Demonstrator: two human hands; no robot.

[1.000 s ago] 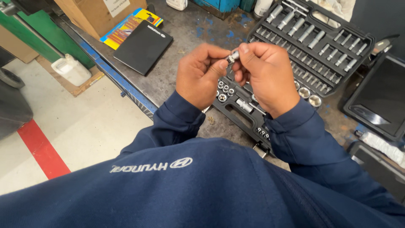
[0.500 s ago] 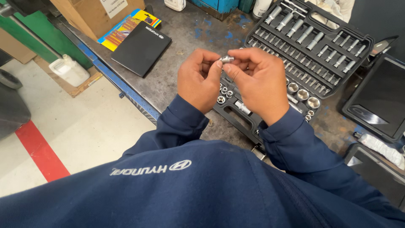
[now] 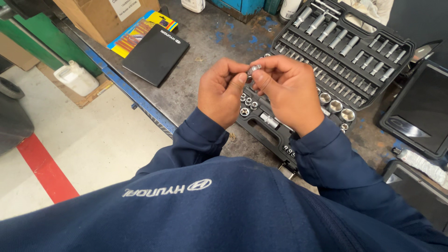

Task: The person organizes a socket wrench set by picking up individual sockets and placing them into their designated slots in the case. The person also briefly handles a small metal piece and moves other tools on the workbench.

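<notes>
Both hands sit a touch farther left than half a second ago, and the small metal piece between them looks tucked deeper into the fingertips, with less of it showing. The left hand (image 3: 223, 93) is curled closed, thumb and forefinger pinching the left end of the socket (image 3: 254, 70). The right hand (image 3: 289, 91) is closed too, its thumb and forefinger gripping the right end of the same piece. So the socket is held in the air between the two hands, above the near half of the open case (image 3: 280, 135), touching nothing else. My reading is that the fingers are turning or fitting it, since the grip has tightened while the hands have barely travelled.

Under the hands the case lies open on the table (image 3: 200, 51). Its near tray holds round sockets, three larger ones (image 3: 336, 105) just right of the right hand and smaller ones below the left hand. Its far lid (image 3: 354, 51) carries rows of long sockets and bits. A black folder (image 3: 156, 53) lies far left on the table, well apart, with a yellow booklet (image 3: 135, 32) beneath it and a cardboard box (image 3: 105, 16) beyond. A dark tray (image 3: 420, 112) sits to the right. Down on the floor, left, stand a white jug (image 3: 77, 78) and a red line (image 3: 44, 170). Nothing lies between the hands and the case; the blue sleeves hide its near edge.
</notes>
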